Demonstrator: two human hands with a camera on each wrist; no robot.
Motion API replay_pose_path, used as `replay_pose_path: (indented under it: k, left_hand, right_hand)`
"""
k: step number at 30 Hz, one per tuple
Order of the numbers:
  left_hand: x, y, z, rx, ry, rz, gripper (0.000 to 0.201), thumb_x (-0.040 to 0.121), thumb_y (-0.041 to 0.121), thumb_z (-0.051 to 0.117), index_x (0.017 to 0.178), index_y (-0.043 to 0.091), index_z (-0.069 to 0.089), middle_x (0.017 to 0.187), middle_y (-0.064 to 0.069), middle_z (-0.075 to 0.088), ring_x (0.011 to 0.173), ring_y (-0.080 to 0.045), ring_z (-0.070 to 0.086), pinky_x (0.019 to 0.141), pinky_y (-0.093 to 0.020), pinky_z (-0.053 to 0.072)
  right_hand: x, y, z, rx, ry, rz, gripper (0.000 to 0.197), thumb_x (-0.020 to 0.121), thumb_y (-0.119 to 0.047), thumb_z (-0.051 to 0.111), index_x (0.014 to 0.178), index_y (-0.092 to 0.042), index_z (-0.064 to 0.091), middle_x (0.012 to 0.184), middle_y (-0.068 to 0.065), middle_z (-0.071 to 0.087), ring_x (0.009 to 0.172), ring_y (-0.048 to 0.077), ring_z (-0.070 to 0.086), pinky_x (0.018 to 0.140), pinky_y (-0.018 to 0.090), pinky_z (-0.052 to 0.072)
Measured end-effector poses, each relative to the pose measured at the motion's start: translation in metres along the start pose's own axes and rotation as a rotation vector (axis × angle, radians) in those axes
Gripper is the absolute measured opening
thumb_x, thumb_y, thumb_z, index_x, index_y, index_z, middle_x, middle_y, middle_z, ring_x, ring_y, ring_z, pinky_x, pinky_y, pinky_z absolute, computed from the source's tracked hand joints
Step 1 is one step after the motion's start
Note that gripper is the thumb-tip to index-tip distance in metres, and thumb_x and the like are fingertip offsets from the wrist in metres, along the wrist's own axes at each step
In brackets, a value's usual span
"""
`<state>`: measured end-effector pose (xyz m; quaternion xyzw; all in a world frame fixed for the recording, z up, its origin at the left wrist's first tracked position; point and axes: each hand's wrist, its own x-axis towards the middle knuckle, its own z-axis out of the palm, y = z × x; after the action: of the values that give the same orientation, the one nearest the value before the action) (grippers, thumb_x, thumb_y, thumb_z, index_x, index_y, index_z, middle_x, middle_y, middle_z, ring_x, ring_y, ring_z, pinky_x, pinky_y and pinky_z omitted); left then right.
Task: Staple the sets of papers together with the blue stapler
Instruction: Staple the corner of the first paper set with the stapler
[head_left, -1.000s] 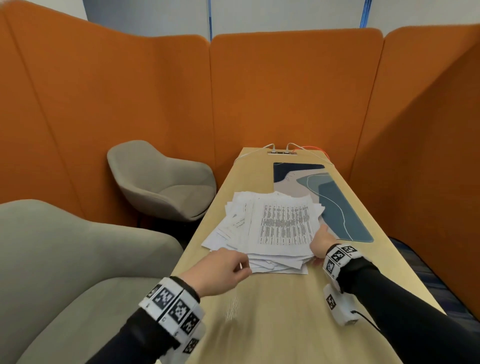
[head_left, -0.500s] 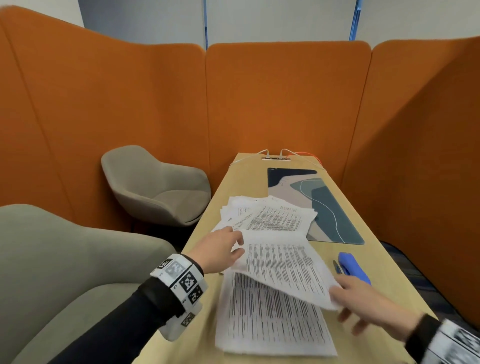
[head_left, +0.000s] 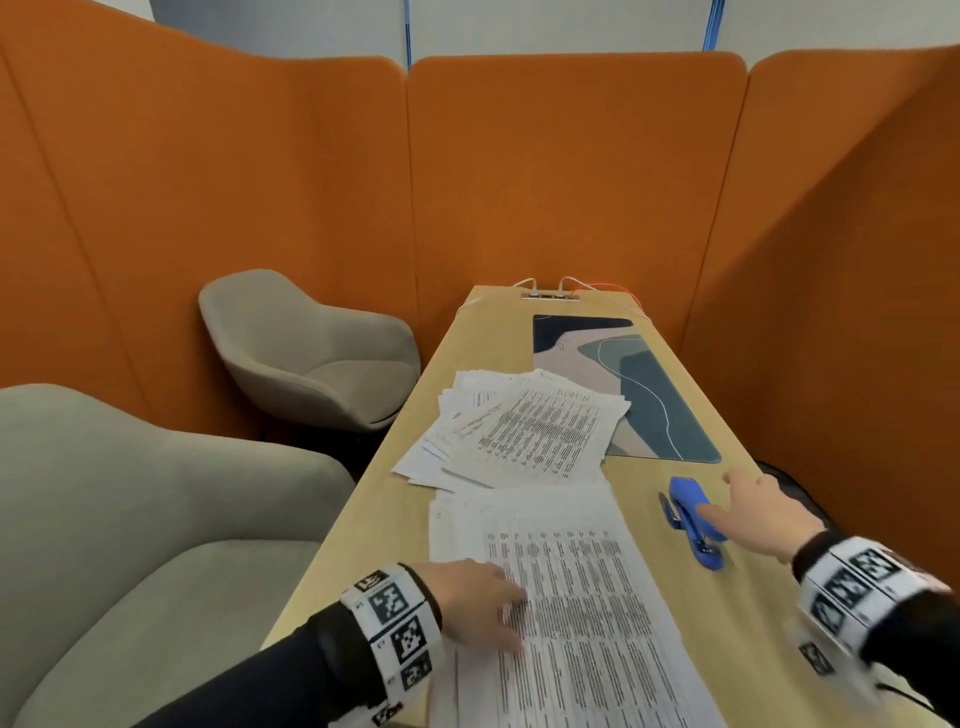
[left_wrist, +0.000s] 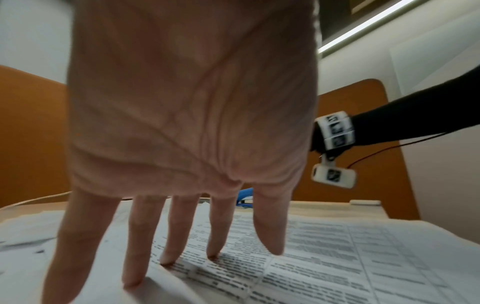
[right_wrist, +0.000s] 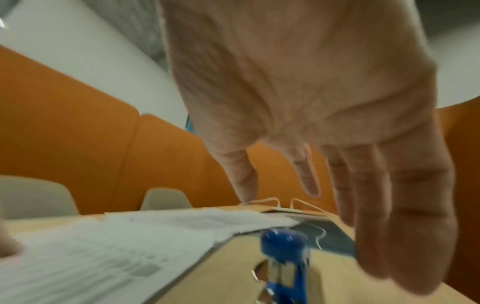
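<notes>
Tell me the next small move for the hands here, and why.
Probably the right hand should close around the blue stapler and lift it. Its fingers are spread just above the stapler and grip nothing yet, while the left hand already presses flat on the near set of papers, keeping it in place on the table for stapling.

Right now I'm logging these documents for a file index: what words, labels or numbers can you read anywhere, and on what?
Near set of papers: rows of printed text, too blurred to read.
Far pile of papers: printed rows and a heading, too small and upside down to read.
Wrist bands: black-and-white code squares, no legible words.
Blue stapler: no label visible.
</notes>
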<state>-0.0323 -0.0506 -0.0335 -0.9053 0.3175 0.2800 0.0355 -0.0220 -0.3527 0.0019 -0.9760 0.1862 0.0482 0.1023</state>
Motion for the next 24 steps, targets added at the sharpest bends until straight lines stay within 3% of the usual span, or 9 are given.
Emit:
replay_pose_path:
  k: [3, 5, 8, 11, 14, 17, 19, 21, 24]
  left_hand:
    - [-0.006, 0.010, 0.000, -0.104, 0.088, 0.079, 0.047, 0.097, 0.045, 0.044, 0.137, 0.019, 0.050, 0.136, -0.007, 0.051, 0.122, -0.026, 0.049, 0.102, -0.040, 0.041]
    - [-0.007, 0.010, 0.000, -0.124, 0.177, 0.044, 0.049, 0.096, 0.043, 0.047, 0.138, 0.018, 0.046, 0.136, -0.008, 0.046, 0.123, -0.027, 0.046, 0.102, -0.040, 0.041]
    - [-0.005, 0.002, 0.004, -0.055, 0.180, -0.044, 0.060, 0.095, 0.042, 0.049, 0.146, 0.016, 0.032, 0.145, -0.010, 0.032, 0.130, -0.028, 0.037, 0.106, -0.043, 0.038]
    - [-0.002, -0.005, 0.008, 0.010, 0.141, -0.063, 0.059, 0.093, 0.041, 0.050, 0.144, 0.015, 0.034, 0.142, -0.012, 0.035, 0.128, -0.030, 0.039, 0.103, -0.044, 0.040]
    - [0.001, -0.010, 0.008, -0.021, 0.224, -0.071, 0.056, 0.091, 0.038, 0.055, 0.141, 0.016, 0.039, 0.136, -0.009, 0.038, 0.124, -0.027, 0.040, 0.099, -0.041, 0.042]
    - [0.008, -0.016, 0.010, -0.057, 0.277, -0.120, 0.068, 0.088, 0.048, 0.057, 0.141, 0.012, 0.034, 0.140, -0.011, 0.034, 0.127, -0.027, 0.037, 0.103, -0.041, 0.040]
    - [0.012, -0.019, 0.011, -0.037, 0.257, -0.146, 0.074, 0.085, 0.056, 0.057, 0.142, 0.017, 0.031, 0.142, -0.011, 0.033, 0.130, -0.027, 0.034, 0.103, -0.043, 0.040]
    - [0.011, -0.020, 0.012, 0.008, 0.232, -0.155, 0.071, 0.084, 0.060, 0.057, 0.141, 0.024, 0.034, 0.141, -0.011, 0.032, 0.130, -0.027, 0.032, 0.101, -0.044, 0.040]
    - [0.008, -0.021, 0.008, 0.022, 0.287, -0.112, 0.068, 0.082, 0.054, 0.063, 0.138, 0.024, 0.041, 0.143, -0.009, 0.029, 0.129, -0.026, 0.034, 0.103, -0.041, 0.038]
  right_hand:
    - [0.030, -0.001, 0.022, 0.043, -0.079, 0.097, 0.067, 0.093, -0.044, 0.051, 0.141, -0.003, 0.030, 0.118, 0.014, 0.060, 0.092, 0.024, 0.059, 0.065, 0.027, 0.044]
    - [0.039, -0.006, 0.031, 0.050, -0.108, 0.131, 0.057, 0.093, -0.037, 0.052, 0.134, -0.001, 0.036, 0.109, 0.013, 0.060, 0.089, 0.024, 0.056, 0.065, 0.026, 0.041]
    - [0.036, -0.015, 0.034, 0.069, -0.172, 0.132, 0.015, 0.096, -0.013, 0.047, 0.102, 0.001, 0.048, 0.088, 0.013, 0.057, 0.083, 0.027, 0.058, 0.056, 0.025, 0.039]
    - [0.033, -0.012, 0.031, 0.362, -0.301, 0.206, 0.019, 0.092, -0.001, 0.045, 0.073, 0.001, 0.045, 0.063, 0.013, 0.048, 0.050, 0.024, 0.052, 0.051, 0.029, 0.051]
    - [0.006, -0.022, 0.018, 0.673, -0.328, 0.191, 0.007, 0.088, -0.005, 0.048, 0.081, -0.003, 0.045, 0.062, 0.015, 0.050, 0.034, 0.023, 0.052, 0.039, 0.023, 0.046]
    - [-0.024, -0.045, 0.021, 0.647, -0.378, 0.008, 0.013, 0.087, -0.010, 0.048, 0.075, -0.006, 0.044, 0.054, 0.009, 0.047, 0.034, 0.018, 0.040, 0.041, 0.019, 0.034]
    - [-0.038, -0.060, 0.029, 0.522, -0.423, -0.128, 0.012, 0.092, -0.018, 0.048, 0.085, -0.009, 0.044, 0.055, 0.004, 0.047, 0.035, 0.014, 0.038, 0.038, 0.018, 0.032]
    - [-0.045, -0.068, 0.041, 0.344, -0.430, -0.267, 0.019, 0.095, -0.029, 0.049, 0.104, -0.013, 0.044, 0.065, 0.001, 0.054, 0.044, 0.013, 0.045, 0.041, 0.022, 0.037]
    - [-0.049, -0.074, 0.053, 0.077, -0.350, -0.386, 0.032, 0.096, -0.038, 0.045, 0.120, -0.016, 0.043, 0.096, 0.004, 0.062, 0.076, 0.018, 0.054, 0.066, 0.027, 0.042]
